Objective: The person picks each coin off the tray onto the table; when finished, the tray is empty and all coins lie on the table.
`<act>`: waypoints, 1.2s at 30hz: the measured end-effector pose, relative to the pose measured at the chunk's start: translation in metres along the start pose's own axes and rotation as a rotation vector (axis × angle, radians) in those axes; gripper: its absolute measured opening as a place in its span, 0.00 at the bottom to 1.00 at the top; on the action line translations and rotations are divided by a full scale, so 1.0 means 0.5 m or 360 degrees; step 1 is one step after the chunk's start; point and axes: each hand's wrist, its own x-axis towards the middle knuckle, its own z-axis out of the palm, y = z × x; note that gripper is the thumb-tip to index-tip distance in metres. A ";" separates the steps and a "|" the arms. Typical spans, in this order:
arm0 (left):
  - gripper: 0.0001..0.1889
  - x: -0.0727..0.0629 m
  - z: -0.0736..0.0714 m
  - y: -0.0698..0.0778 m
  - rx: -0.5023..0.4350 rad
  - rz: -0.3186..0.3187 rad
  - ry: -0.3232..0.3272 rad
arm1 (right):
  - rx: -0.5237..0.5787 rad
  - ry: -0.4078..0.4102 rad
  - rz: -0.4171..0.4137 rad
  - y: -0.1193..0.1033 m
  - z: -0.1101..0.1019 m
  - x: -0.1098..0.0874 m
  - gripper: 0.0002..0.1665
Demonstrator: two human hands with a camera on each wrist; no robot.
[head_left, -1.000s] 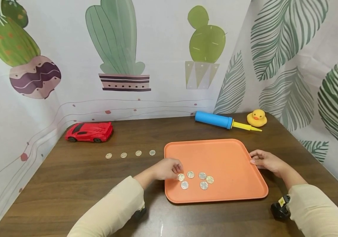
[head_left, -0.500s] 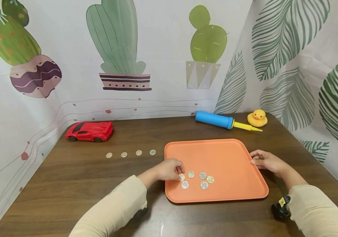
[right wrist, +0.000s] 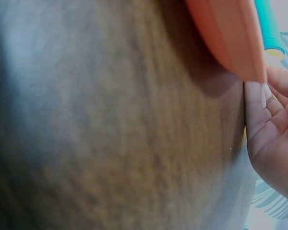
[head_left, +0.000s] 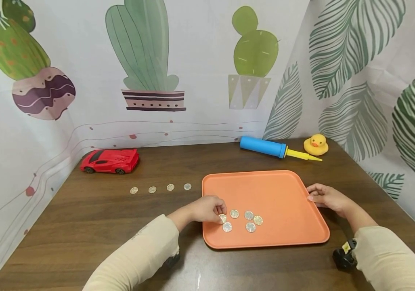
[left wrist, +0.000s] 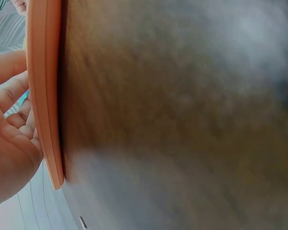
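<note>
An orange tray (head_left: 284,202) lies on the wooden table, with several gold and silver coins in its left half. My left hand (head_left: 207,209) reaches over the tray's left rim, and its thumb and fingers pinch a gold coin (head_left: 223,218), partly hidden by them. Just in front of that coin lies a silver coin (head_left: 227,227); another coin (head_left: 234,214) is to its right. At the opposite side, my right hand (head_left: 329,199) grips the tray's right rim, thumb on top. In the right wrist view the fingers (right wrist: 278,120) are right at the tray edge.
A row of several coins, one of them a coin (head_left: 170,187), lies left of the tray. A red toy car (head_left: 110,161) stands at the back left. At the back right are a blue hand pump (head_left: 263,147) with a yellow nozzle and a yellow rubber duck (head_left: 316,144).
My left hand has shifted slightly right, and its fingers now cover more of the gold coin. My right hand keeps its place at the tray's rim.
</note>
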 end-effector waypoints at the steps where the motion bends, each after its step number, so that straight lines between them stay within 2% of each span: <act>1: 0.10 0.000 0.000 0.000 -0.0003 -0.0002 -0.0011 | 0.0005 -0.0003 -0.0004 0.000 0.000 0.000 0.24; 15: 0.12 0.000 -0.002 0.002 0.0024 -0.0045 -0.0043 | -0.0009 0.0004 -0.0001 0.000 -0.002 0.001 0.24; 27: 0.09 -0.006 0.000 0.007 -0.0124 -0.0058 0.0028 | -0.0027 0.0003 0.0003 0.000 0.001 -0.001 0.24; 31: 0.08 -0.009 0.000 0.012 -0.0178 -0.0040 0.0028 | -0.0036 0.0009 0.0004 0.001 0.001 -0.004 0.24; 36: 0.07 -0.017 -0.004 0.015 -0.0249 -0.0021 0.0078 | -0.0034 0.0013 -0.0003 0.001 0.001 -0.002 0.25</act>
